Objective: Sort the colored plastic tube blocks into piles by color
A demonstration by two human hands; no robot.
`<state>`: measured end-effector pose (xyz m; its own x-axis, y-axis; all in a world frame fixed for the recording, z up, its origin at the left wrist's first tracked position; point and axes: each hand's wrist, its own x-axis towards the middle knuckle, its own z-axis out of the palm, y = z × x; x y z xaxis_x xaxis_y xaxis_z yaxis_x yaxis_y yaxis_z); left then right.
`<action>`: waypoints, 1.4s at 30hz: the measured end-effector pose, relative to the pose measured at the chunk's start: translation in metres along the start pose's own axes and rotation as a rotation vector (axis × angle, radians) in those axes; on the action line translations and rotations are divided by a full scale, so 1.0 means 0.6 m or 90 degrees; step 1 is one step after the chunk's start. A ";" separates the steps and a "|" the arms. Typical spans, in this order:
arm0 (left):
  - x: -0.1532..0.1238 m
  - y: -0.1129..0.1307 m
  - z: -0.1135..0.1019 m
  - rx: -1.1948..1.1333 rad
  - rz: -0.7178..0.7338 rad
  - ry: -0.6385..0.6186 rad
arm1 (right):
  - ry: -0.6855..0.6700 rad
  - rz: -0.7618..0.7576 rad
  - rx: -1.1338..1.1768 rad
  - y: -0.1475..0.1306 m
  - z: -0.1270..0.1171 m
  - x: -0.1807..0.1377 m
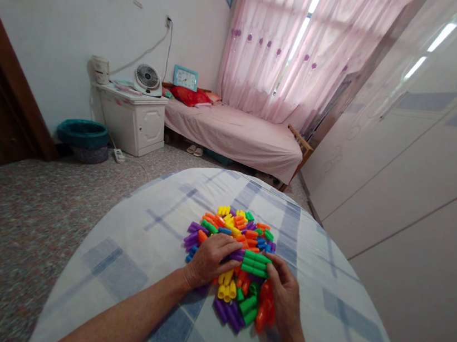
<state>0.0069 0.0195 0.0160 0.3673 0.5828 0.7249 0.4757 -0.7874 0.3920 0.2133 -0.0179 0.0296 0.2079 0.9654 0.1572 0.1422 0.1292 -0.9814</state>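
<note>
A heap of small plastic tube pieces [233, 233] in purple, orange, yellow, green, blue and red lies on a round table covered with a white and blue checked cloth [138, 249]. My left hand [211, 258] rests on the heap with its fingers curled over purple pieces. My right hand [285, 293] pinches the end of a row of green tubes [255, 264] joined side by side. The two hands meet at that green row. More purple, green and red pieces [241, 310] lie between my wrists.
Beyond the table stand a pink bed [237, 133], a white cabinet [134, 119] with a fan [148, 79] and clock, and a teal basin [83, 134] on the speckled floor. White wardrobe doors [415, 162] run along the right. A wooden door is at left.
</note>
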 end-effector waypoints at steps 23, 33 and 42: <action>0.001 -0.004 0.000 0.023 -0.096 -0.011 | 0.088 -0.007 -0.207 0.059 -0.033 0.013; 0.000 -0.004 0.000 0.029 -0.105 -0.019 | 0.076 -0.005 -0.223 0.061 -0.033 0.014; 0.002 -0.004 0.000 0.025 -0.105 -0.019 | 0.072 -0.002 -0.229 0.065 -0.034 0.015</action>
<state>0.0061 0.0221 0.0158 0.3049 0.7101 0.6346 0.5619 -0.6722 0.4821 0.2407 -0.0091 -0.0052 0.3091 0.9315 0.1916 0.4695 0.0258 -0.8825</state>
